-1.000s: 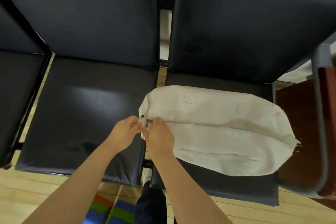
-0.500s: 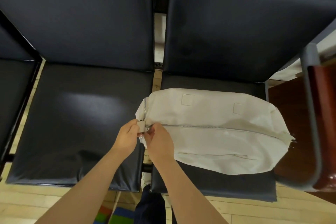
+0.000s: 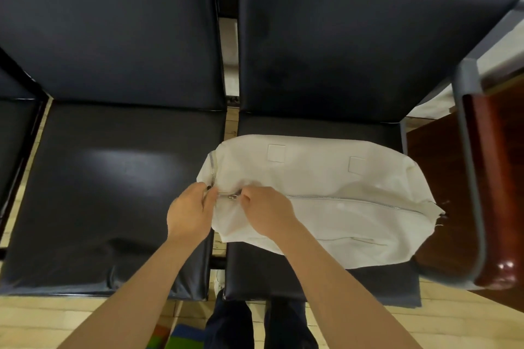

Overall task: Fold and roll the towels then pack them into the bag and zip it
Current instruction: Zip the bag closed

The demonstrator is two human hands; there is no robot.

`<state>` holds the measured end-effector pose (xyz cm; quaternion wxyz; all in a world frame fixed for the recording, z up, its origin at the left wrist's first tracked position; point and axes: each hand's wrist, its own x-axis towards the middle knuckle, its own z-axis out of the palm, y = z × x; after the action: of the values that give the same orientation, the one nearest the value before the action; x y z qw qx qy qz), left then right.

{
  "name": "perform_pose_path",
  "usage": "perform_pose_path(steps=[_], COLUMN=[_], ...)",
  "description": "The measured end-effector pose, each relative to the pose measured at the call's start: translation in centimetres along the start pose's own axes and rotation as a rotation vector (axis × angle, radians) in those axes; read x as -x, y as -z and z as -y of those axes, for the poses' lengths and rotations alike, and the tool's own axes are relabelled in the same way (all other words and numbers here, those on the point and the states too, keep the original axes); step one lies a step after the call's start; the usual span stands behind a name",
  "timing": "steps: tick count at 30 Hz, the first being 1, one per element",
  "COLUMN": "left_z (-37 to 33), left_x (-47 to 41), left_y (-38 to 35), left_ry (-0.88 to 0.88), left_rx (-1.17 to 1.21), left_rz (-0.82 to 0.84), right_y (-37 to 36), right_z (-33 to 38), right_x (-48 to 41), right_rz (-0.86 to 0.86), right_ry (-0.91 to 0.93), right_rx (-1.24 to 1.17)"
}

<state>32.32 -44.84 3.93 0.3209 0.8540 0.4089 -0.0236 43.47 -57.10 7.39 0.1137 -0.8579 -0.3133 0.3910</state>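
Note:
A white canvas bag (image 3: 326, 178) lies lengthwise on the right-hand black seat (image 3: 312, 283), bulging and closed along a silver zipper line (image 3: 354, 201) that runs to its right end. My left hand (image 3: 188, 212) pinches the fabric at the bag's left end. My right hand (image 3: 266, 211) pinches the metal zipper pull (image 3: 233, 196) just to the right of it. No towels show; the bag hides whatever is inside.
A second black seat (image 3: 113, 193) lies to the left, with padded backrests (image 3: 340, 51) behind both. A reddish wooden armrest with a grey metal frame (image 3: 487, 178) stands at the right. Light wooden floor (image 3: 56, 317) and my dark trouser legs show below.
My right hand has drawn the zipper pull a little to the right, away from the bag's left end, while my left hand keeps hold of that end. The camera tilted slightly.

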Motion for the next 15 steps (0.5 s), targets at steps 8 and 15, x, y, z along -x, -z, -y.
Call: perform_pose_path(steps=[8,15], left_z=[-2.2,-7.4], left_x=[0.4,0.8], left_y=[-1.0,-8.2], left_ry=[-0.174,-0.827], left_rx=[-0.294,-0.586], left_rz=[-0.286,0.097], right_y=[3.4,2.3], right_z=[-8.0,-7.9], right_x=[3.5,3.6], right_rz=[-0.043,-0.138], right_ry=[-0.160,-0.085], right_rx=[0.046,-0.025])
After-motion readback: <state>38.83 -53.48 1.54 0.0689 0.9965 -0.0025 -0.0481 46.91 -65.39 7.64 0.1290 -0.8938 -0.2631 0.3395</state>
